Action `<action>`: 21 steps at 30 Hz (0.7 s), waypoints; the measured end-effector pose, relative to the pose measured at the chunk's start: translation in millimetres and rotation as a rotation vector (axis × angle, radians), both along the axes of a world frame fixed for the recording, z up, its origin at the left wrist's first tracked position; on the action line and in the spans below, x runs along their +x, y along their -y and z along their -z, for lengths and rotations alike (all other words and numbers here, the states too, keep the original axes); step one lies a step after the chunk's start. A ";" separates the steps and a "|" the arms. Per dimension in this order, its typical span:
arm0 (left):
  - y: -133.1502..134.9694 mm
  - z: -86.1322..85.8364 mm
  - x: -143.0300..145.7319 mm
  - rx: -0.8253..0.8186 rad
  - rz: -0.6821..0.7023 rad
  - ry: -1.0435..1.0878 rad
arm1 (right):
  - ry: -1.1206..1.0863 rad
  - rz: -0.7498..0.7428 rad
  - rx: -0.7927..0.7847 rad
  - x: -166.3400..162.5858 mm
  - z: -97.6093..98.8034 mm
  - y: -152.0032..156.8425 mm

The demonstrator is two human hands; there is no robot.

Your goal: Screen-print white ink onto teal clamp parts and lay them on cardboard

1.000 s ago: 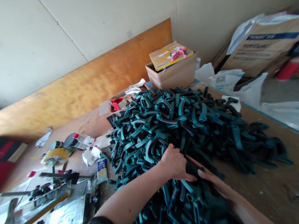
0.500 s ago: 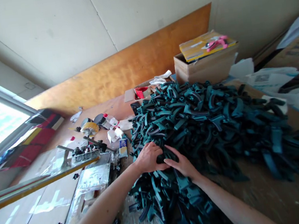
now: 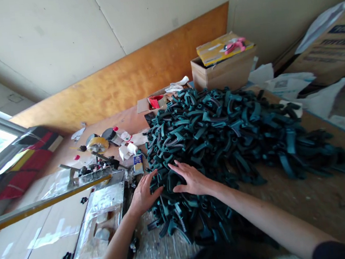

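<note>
We work at a broad brown wooden bench [image 3: 292,199], and most of it is taken up by a large heap of dark green curved plastic parts [image 3: 223,140] that runs from the near edge back to a brown cardboard box [image 3: 222,74] at the wall. Both of our hands are at the near left flank of that heap. The right hand [image 3: 190,179] lies palm down on the parts with its fingers stretched out to the left, laid over a piece rather than closed on it. The left hand [image 3: 144,195] sits just beside it at the heap's edge, fingers spread apart and their tips touching the outermost pieces; it grips nothing. We judge the step to be feeling through the heap to single out a part, with nothing lifted yet. The parts lie hooked and crossed over one another, so pulling one free would call for pinching a single piece while the other hand steadies its neighbours. Left of the hands lie a crinkled clear plastic sheet [image 3: 102,220] and a roll of yellow tape [image 3: 97,144].
</note>
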State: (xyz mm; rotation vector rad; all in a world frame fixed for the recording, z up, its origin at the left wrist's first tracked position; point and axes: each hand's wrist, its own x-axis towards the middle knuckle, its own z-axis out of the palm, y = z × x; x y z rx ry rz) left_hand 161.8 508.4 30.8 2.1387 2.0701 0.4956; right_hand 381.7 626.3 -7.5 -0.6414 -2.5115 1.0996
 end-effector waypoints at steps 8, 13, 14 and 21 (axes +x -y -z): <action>73.7 55.4 117.9 0.074 0.166 -0.172 | -0.042 0.412 0.085 198.6 98.4 59.0; 53.6 86.0 172.8 -0.170 0.580 -0.179 | 0.149 0.265 0.324 263.5 190.5 96.7; 47.6 89.7 175.5 -0.192 0.588 -0.186 | 0.156 0.241 0.378 258.6 196.6 97.7; 41.6 107.8 149.6 -0.202 0.571 -0.224 | 0.041 0.125 0.555 155.0 168.6 80.6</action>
